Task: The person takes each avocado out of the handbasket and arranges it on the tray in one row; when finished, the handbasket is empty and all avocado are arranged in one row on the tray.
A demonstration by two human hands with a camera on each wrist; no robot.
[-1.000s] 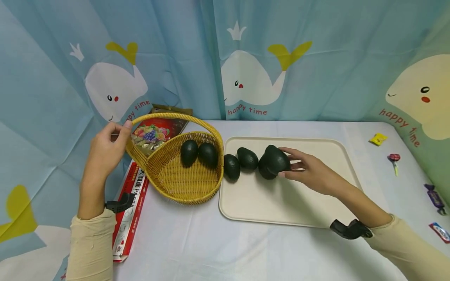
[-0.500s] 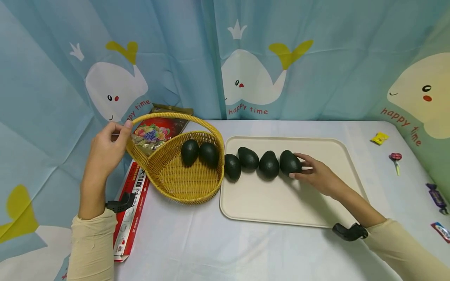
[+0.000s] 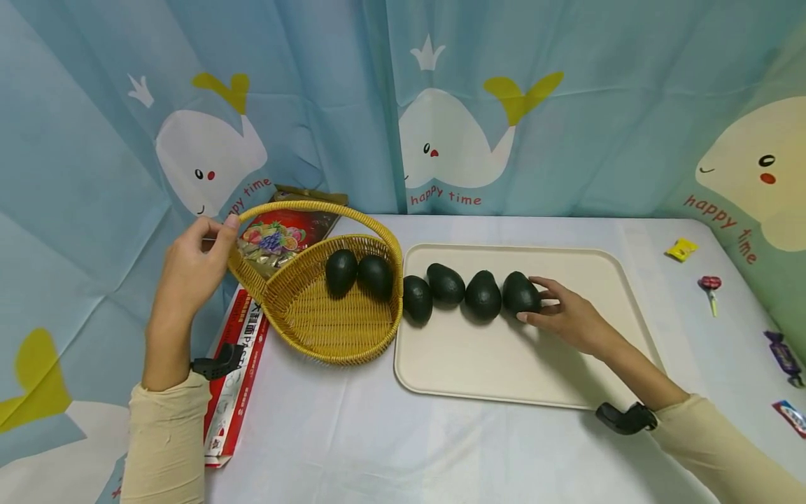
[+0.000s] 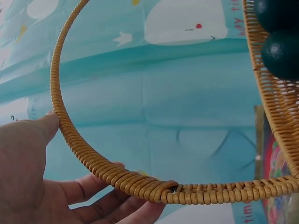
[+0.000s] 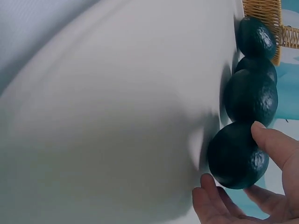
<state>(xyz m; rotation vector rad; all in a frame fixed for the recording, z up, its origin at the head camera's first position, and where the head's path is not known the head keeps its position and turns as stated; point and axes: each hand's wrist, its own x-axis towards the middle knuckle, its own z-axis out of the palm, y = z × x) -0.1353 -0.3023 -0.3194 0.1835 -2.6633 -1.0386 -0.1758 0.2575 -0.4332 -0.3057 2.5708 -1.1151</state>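
Observation:
My left hand [image 3: 195, 262] grips the handle [image 4: 131, 184] of a yellow wicker basket [image 3: 327, 336], which tilts so its inside faces me. Two dark green avocados [image 3: 341, 273] lie in the basket. To its right, a cream tray [image 3: 466, 374] carries several more avocados [image 3: 483, 297] in a row, the leftmost right at the basket's rim. My right hand [image 3: 567, 315] holds the rightmost avocado [image 3: 520, 292] on the tray. In the right wrist view its thumb presses on one side of that avocado [image 5: 236, 158], with the fingers curved along the other.
Behind the basket leans a red package with fruit pictures [image 3: 277, 238]. A red and white pasta box [image 3: 233, 385] lies under my left forearm. Right of the tray are a yellow sweet [image 3: 682, 249], a lollipop [image 3: 710, 283] and other wrapped sweets [image 3: 783, 357]. A whale-print curtain [image 3: 352, 105] hangs behind.
My right hand has lowered its avocado from above the row onto the tray, to the right of the others. My left hand stays on the basket handle.

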